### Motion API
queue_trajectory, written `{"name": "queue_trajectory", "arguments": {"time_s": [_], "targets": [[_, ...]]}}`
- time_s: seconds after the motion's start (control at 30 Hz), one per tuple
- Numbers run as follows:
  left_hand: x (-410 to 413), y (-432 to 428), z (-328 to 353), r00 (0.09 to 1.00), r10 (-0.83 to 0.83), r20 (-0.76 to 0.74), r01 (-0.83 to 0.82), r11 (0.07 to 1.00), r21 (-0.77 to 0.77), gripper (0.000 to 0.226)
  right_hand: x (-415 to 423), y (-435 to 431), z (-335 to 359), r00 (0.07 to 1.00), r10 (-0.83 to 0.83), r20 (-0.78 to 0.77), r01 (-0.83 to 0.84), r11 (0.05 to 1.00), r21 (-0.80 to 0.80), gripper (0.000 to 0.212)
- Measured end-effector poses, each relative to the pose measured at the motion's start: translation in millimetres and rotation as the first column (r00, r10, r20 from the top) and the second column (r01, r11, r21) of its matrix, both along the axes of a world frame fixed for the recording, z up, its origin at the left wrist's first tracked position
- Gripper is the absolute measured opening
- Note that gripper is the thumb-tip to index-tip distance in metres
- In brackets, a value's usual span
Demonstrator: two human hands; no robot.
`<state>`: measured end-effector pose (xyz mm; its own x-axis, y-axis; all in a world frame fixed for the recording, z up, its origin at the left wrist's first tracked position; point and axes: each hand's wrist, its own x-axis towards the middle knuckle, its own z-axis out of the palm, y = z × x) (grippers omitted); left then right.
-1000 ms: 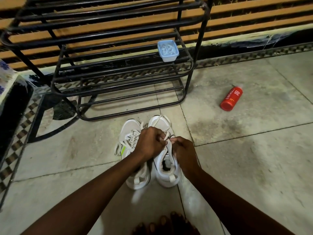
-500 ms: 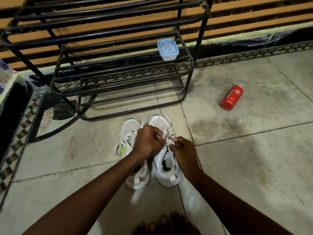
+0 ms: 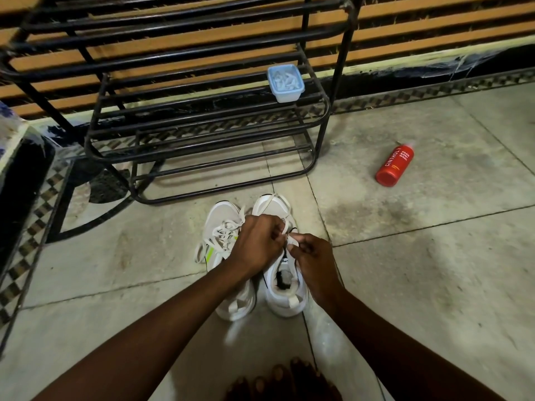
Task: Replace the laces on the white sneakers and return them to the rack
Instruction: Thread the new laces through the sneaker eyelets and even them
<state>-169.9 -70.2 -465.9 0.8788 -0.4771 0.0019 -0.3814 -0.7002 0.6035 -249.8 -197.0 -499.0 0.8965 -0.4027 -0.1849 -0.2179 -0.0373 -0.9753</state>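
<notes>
floor [image 3: 434, 285]: grey tiles | wall [image 3: 434, 13]: orange-and-dark slats | border [image 3: 434, 90]: checkered strip | light: dim

Lighting: dim overall; light from camera side, pooling on grey tiled floor [image 3: 405, 256] at centre and right, falling to near-black at left edge. Highlights: white fabric sneakers [image 3: 286, 299] near blown out. Shadows: soft, under and left of black metal-bar rack [image 3: 202, 124]. Distortion: wide-angle bowing of bars toward top corners. Focus: sharp.

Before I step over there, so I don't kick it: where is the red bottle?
In the head view, the red bottle lies on its side on the floor, right of the black shoe rack and beyond the white sneakers, apart from both.
</notes>
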Motion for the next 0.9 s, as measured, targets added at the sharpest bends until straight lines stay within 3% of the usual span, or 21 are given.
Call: {"name": "queue_trajectory", "arguments": {"time_s": [0.37,0.5,0.7,0.9], "targets": [[7,-2,-8,0.999,-0.052,0.015,0.050,0.992,0.119,0.035,3,3,-14,0.993,-0.109,-0.055,0.108,0.994,-0.017,0.024],[0,-4,-2,0.997,-0.066,0.036,0.062,0.993,0.098,0.020,4,3,-14,0.992,-0.117,-0.055,0.117,0.993,0.002,0.022],[-4,-6,-3,0.999,0.038,0.019,-0.039,0.999,0.033,0.010,3,3,-15,0.992,-0.118,-0.039,0.118,0.993,0.002,0.022],[-14,-4,-8,0.994,0.096,0.045,-0.094,0.995,-0.041,0.010,4,3,-19,0.991,-0.120,-0.053,0.120,0.993,0.006,0.020]]}}
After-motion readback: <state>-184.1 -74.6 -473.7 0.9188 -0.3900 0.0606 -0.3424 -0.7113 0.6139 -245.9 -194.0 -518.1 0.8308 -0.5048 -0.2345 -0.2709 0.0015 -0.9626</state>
